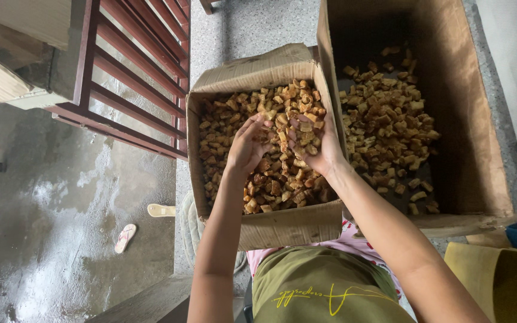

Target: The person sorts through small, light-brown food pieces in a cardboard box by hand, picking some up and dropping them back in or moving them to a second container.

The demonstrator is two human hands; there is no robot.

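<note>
Both hands work inside the smaller cardboard box (pixel 270 224), which rests on the person's lap and is filled near its rim with golden-brown fried pieces (pixel 222 128). The left hand (pixel 248 146) is cupped, fingers half curled, palm turned toward the right hand. The right hand (pixel 313 143) is cupped palm up and holds a small heap of the pieces. The two hands sit just beside each other over the middle of the box, fingertips nearly touching.

Handling advice: keep both palms low over the pile so loose pieces fall back into the box. Keep the grip gentle; the pieces look brittle and likely to crumble under pressure.

Clearances: the right forearm crosses the near right corner of the smaller box, close to the wall shared with the larger cardboard box (pixel 480 119). That box stands on the floor to the right and holds a thinner layer of the same pieces along its bottom. Its tall walls limit sideways travel. To the left, a dark red wooden railing (pixel 133 72) stands near the box's left wall. A sandal (pixel 125 237) lies on the wet concrete floor (pixel 43 197) well apart.
</note>
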